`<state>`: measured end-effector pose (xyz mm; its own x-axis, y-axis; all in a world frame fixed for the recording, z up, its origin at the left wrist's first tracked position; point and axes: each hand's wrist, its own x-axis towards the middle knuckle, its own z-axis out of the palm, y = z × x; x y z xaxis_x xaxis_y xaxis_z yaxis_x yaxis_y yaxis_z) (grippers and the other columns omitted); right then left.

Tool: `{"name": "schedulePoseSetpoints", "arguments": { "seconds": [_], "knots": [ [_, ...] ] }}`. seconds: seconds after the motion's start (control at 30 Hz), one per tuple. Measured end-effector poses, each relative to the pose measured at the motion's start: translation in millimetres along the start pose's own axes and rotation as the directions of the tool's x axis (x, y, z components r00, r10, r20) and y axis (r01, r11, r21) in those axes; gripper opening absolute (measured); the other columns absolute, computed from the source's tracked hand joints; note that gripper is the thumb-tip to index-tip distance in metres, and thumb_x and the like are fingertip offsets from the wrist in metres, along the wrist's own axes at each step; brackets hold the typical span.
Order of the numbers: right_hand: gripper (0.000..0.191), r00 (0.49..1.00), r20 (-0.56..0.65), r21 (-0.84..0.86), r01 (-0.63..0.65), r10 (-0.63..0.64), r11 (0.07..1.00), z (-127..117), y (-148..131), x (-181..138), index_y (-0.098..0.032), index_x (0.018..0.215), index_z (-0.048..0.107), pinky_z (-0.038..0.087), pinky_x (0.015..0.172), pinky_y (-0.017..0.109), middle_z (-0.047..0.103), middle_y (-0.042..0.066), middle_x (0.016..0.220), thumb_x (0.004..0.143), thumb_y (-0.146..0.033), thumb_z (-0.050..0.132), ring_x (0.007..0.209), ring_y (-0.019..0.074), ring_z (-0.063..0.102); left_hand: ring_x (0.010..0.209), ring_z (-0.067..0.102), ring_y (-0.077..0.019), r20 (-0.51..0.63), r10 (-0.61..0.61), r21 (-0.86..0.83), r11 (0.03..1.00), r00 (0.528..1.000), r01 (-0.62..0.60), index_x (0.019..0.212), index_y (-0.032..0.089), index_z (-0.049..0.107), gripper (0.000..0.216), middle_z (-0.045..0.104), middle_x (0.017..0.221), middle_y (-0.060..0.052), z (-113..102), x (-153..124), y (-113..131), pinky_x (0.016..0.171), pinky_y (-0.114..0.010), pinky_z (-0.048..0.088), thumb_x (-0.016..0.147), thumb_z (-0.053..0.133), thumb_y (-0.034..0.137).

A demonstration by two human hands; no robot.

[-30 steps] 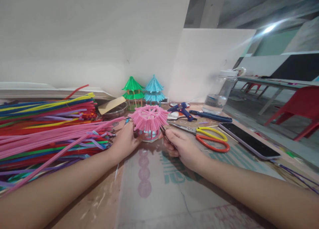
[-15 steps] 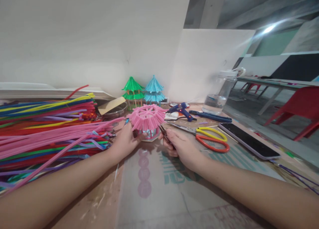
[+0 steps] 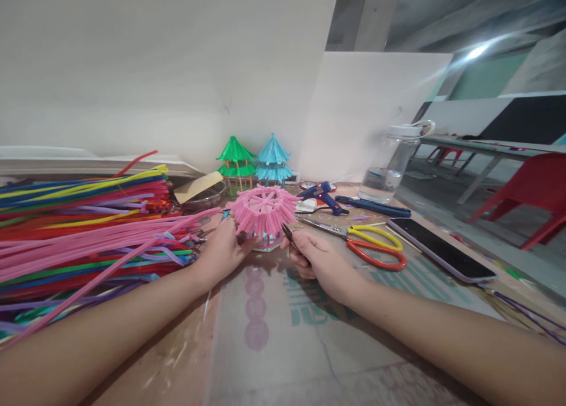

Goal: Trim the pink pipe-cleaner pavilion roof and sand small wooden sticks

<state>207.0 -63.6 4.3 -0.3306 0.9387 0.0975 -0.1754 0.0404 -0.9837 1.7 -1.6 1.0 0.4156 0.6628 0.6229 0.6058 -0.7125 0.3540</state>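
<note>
Left hand [image 3: 224, 245] clasps a fuzzy pink, round-roofed model [image 3: 262, 220]; right hand [image 3: 317, 257] pinches slim dark tweezers [image 3: 289, 234]

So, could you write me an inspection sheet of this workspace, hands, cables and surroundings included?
Surface: table, partly covered by a printed sheet.
Work: pink model with a spoked top.
Clutter: coloured stems at left; scissors, glue gun, phone, bottle at right; green model, blue model behind.
Hands: left hand at the pink model's base, grip partly hidden; right hand holds a slim dark tool.
Cables: dark line under the glue gun, possibly its cord; purple cords near the phone.
Surroundings: pale panel behind; red chair far right.
</note>
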Motion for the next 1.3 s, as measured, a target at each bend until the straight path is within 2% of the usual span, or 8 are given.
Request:
{"name": "schedulePoseSetpoints", "arguments": {
  "seconds": [0.2, 0.53, 0.73, 0.93, 1.07, 1.3],
  "knots": [
    [0.049, 1.000, -0.018, 0.012, 0.005, -0.005, 1.000, 0.2, -0.1, 0.7, -0.018, 0.082, 0.052, 0.010, 0.041, 0.022, 0.033, -0.011, 0.052, 0.074, -0.065, 0.064, 0.041, 0.0042, 0.018, 0.116, 0.056, -0.0322, 0.000, -0.006, 0.023, 1.000, 1.000, 0.006, 0.107, 0.018, 0.057, 0.030, 0.063, 0.118, -0.015, 0.7, -0.9, -1.2, 0.101, -0.050, 0.044, 0.089, 0.053, 0.042],
    [0.054, 1.000, -0.019, 0.039, 0.008, -0.007, 0.999, -0.1, -1.7, -0.7, -0.017, 0.081, 0.052, 0.011, 0.041, 0.021, 0.034, -0.011, 0.051, 0.070, -0.068, 0.066, 0.040, 0.0031, 0.019, 0.120, 0.054, -0.0324, -0.005, 0.017, 0.049, 0.999, 1.000, -0.017, 0.115, 0.016, 0.055, 0.035, 0.061, 0.125, -0.018, -0.1, -2.1, 0.2, 0.102, -0.050, 0.043, 0.088, 0.054, 0.038],
    [0.050, 1.000, 0.001, 0.028, 0.014, -0.014, 1.000, 0.0, 0.0, 0.1, -0.017, 0.083, 0.052, 0.009, 0.041, 0.022, 0.034, -0.011, 0.051, 0.075, -0.065, 0.063, 0.040, 0.0040, 0.019, 0.121, 0.054, -0.0325, 0.008, 0.012, 0.028, 1.000, 1.000, -0.013, 0.111, 0.018, 0.057, 0.031, 0.062, 0.123, -0.016, -0.3, -1.1, 0.4, 0.103, -0.051, 0.042, 0.089, 0.054, 0.040],
    [0.049, 1.000, 0.017, 0.041, 0.003, -0.004, 0.999, -0.2, 0.0, 0.5, -0.018, 0.082, 0.052, 0.009, 0.041, 0.022, 0.034, -0.011, 0.051, 0.075, -0.065, 0.063, 0.039, 0.0036, 0.018, 0.119, 0.055, -0.0334, 0.013, -0.009, 0.034, 0.999, 1.000, 0.009, 0.114, 0.017, 0.056, 0.034, 0.062, 0.124, -0.017, 0.2, -0.9, -0.1, 0.100, -0.050, 0.045, 0.087, 0.056, 0.037],
    [0.045, 1.000, 0.018, 0.028, 0.011, -0.011, 1.000, -0.6, 0.0, 0.5, -0.018, 0.081, 0.052, 0.009, 0.040, 0.022, 0.034, -0.011, 0.051, 0.078, -0.062, 0.061, 0.039, 0.0038, 0.018, 0.115, 0.057, -0.0333, 0.018, -0.040, 0.056, 0.998, 0.999, 0.039, 0.108, 0.018, 0.057, 0.029, 0.064, 0.118, -0.015, -0.3, -1.5, -0.8, 0.099, -0.051, 0.045, 0.086, 0.058, 0.037],
    [0.045, 1.000, -0.014, 0.023, 0.011, -0.011, 1.000, -1.7, -0.2, 1.0, -0.018, 0.080, 0.052, 0.011, 0.040, 0.021, 0.033, -0.011, 0.050, 0.074, -0.061, 0.065, 0.040, 0.0038, 0.018, 0.115, 0.056, -0.0350, 0.009, -0.026, 0.049, 0.998, 1.000, 0.026, 0.109, 0.017, 0.058, 0.032, 0.063, 0.118, -0.017, 0.8, -2.2, -2.1, 0.098, -0.052, 0.045, 0.086, 0.058, 0.039]
  ]
}}
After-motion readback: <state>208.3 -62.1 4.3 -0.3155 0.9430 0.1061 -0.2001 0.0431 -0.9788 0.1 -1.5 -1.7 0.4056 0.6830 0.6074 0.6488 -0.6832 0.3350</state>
